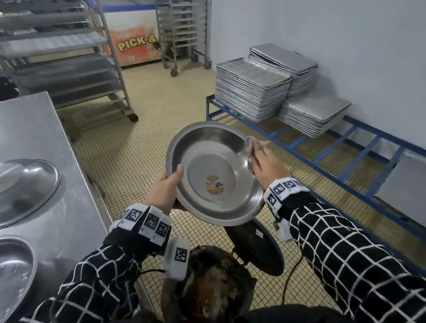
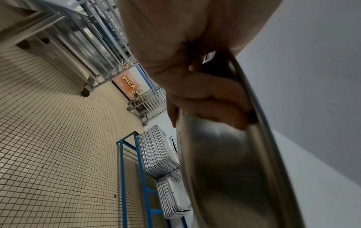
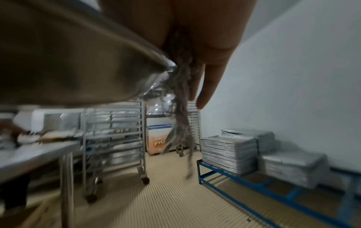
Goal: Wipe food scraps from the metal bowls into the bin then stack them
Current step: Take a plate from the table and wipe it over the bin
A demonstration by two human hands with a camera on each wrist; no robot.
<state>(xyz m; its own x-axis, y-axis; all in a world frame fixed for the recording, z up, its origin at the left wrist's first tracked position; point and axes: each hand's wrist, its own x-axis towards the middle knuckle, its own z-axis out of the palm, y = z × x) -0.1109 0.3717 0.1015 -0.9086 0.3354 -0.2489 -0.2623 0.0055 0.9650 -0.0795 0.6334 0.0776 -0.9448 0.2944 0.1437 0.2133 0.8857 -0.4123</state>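
Observation:
I hold a wide metal bowl point(image 1: 207, 171) tilted toward me, above a dark bin point(image 1: 209, 286) of brown food scraps. My left hand point(image 1: 166, 186) grips its left rim, thumb on the inner edge, fingers curled under the bowl point(image 2: 234, 169). My right hand point(image 1: 264, 163) pinches a grey cloth point(image 1: 252, 144) over the right rim, thumb inside the bowl. In the right wrist view the frayed cloth point(image 3: 179, 123) hangs beside the bowl's underside point(image 3: 68, 61). The bowl's inside looks clean, with a sticker at its centre. Two more metal bowls point(image 1: 16, 188) point(image 1: 7, 278) lie on the steel table point(image 1: 18, 128) at left; the farther one holds scraps.
The bin's round lid point(image 1: 257, 248) stands open on its right. Stacks of baking trays point(image 1: 252, 91) sit on a low blue frame point(image 1: 343, 153) along the right wall. Wheeled tray racks point(image 1: 63, 58) and a chest freezer point(image 1: 132, 44) stand at the back on tiled floor.

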